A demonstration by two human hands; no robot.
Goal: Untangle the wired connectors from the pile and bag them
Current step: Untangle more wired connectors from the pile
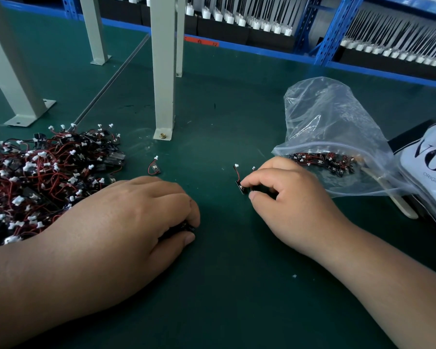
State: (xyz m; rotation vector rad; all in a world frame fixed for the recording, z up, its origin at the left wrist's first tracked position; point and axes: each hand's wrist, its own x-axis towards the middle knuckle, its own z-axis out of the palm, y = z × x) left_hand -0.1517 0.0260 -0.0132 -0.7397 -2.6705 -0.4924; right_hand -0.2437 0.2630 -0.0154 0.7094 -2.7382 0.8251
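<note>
At the left edge of the frame, the pile (35,177) of red-and-black wired connectors is lying large and knotted, so the bulk of the sorting is looking undone. Toward the right, the clear zip bag (337,117) is sitting on the green tabletop (224,285) with its mouth facing the hands, and a modest batch of bagged connectors (322,161) is lying inside it (far fewer than are waiting in the pile). One loose connector (154,168) is lying alone between the pile and the hands.

Just left of the bag's mouth, the right hand (287,197) is pinching a freed connector (240,183) by its black end between thumb and fingers (262,177), its wire standing up; a second white plug beside it is suggesting another piece behind, though I cannot tell. At lower centre, the left hand (136,217) is curling its fingers (181,202) tightly round a dark piece (184,227), probably more connectors, mostly hidden under the palm.

The bag's far contents are blurring behind crumpled plastic, and a white printed bag (428,157) is being cut off at the right edge.
</note>
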